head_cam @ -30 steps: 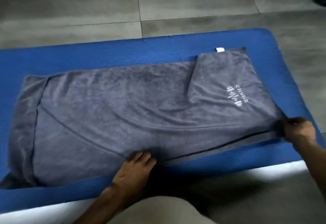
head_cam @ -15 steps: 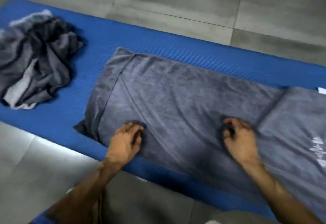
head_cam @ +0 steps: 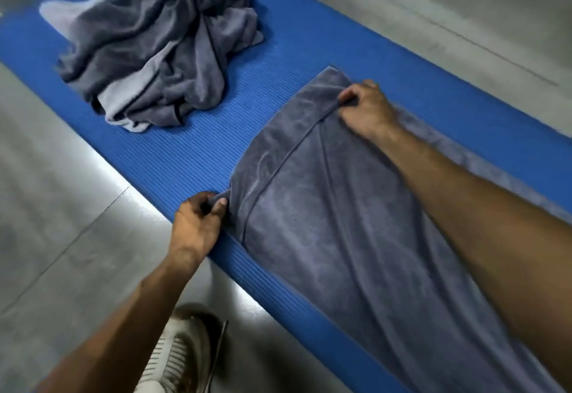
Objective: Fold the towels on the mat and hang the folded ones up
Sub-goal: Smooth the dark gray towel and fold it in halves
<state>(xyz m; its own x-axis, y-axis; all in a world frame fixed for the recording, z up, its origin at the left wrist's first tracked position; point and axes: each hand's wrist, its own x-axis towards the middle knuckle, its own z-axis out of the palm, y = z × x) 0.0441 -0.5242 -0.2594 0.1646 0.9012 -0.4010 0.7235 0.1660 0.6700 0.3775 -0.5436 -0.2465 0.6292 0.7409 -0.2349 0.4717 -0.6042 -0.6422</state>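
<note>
A grey towel [head_cam: 340, 238], folded lengthwise, lies flat on the blue mat [head_cam: 201, 151] and runs out of view at the lower right. My left hand [head_cam: 198, 222] pinches its near corner at the short end. My right hand [head_cam: 365, 111] grips the far corner of the same end, fingers curled into the cloth. A crumpled heap of grey towels [head_cam: 161, 40] sits further along the mat at the upper left, apart from the flat towel.
Grey tiled floor [head_cam: 62, 207] surrounds the mat on both long sides. My white shoe [head_cam: 179, 358] stands on the floor just in front of the mat's near edge.
Both hands slid left along the towel from its middle to the short end and now hold its two corners. The view swung left, bringing the heap closer into view.
</note>
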